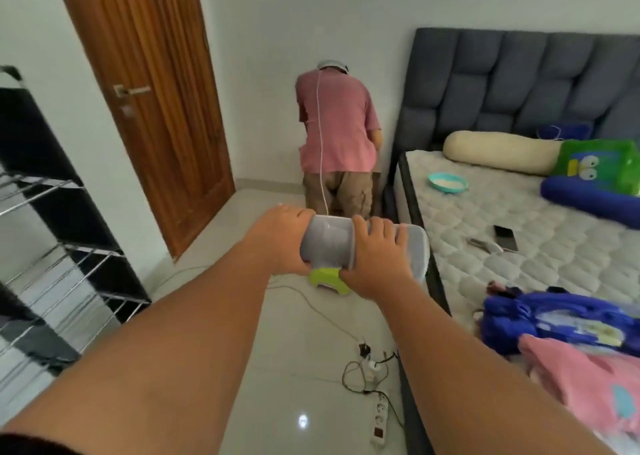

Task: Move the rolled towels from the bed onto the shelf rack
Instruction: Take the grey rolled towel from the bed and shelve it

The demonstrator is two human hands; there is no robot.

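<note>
We hold a grey tub, its contents hidden, with the left hand gripping its left end and the right hand curled over its front. The two hands are apart, above the floor between the shelf rack and the side edge of the bed. Toward the bed's head end a teal bowl holds something pale, which we cannot identify.

The shelf rack stands at the left, a door beyond it; the bed lies at the right; between them the left hand and right hand hold a container; a bowl and a phone lie on the bed; a power strip lies on the floor beside it; a person stands by the far wall.
</note>
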